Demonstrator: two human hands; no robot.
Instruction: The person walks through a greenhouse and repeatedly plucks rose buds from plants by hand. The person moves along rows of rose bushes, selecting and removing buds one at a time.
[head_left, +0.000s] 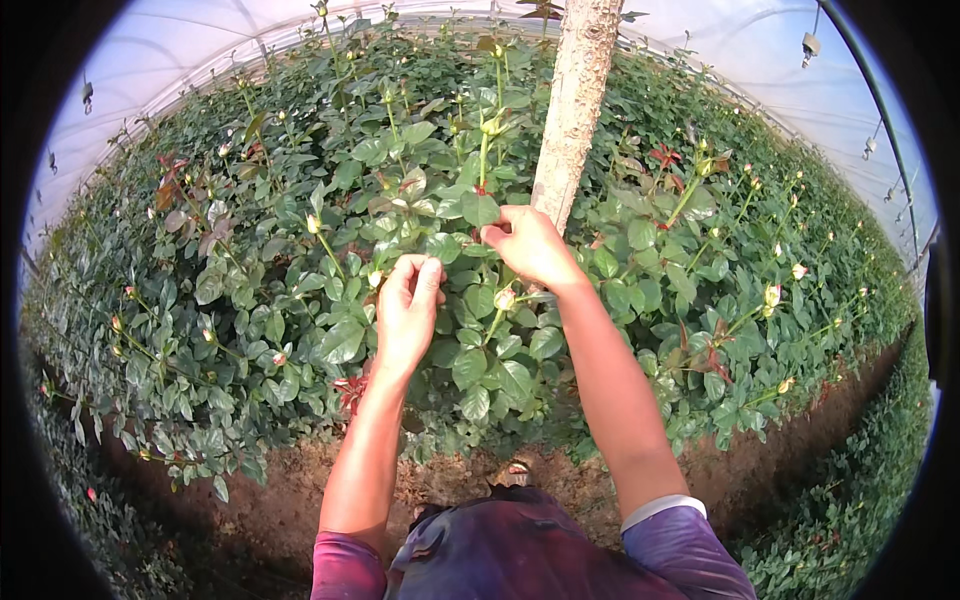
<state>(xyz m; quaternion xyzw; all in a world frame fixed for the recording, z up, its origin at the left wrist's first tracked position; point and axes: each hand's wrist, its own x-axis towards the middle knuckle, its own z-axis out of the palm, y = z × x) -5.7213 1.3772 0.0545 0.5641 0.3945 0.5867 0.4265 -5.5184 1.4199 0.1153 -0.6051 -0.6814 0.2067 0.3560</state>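
Note:
My left hand (411, 300) is raised over the rose bushes, thumb against curled fingers; whether something thin is between them cannot be told. A pale rosebud (375, 279) shows just left of it. My right hand (525, 240) reaches in among the leaves beside a rose leaf (480, 208), fingers bent; what they touch is partly hidden. Above that leaf, a red tie (482, 189) sits on an upright green stem (484, 159) topped by a green rosebud (492, 126). A pink-and-cream rosebud (505, 299) stands below and between my hands.
A rough wooden post (574, 112) rises just behind my right hand. Dense rose bushes (262, 330) spread to both sides under a plastic greenhouse cover (720, 37). A bare soil path (277, 487) runs at my feet, with more plants along its near side. Small fittings (810, 46) hang overhead.

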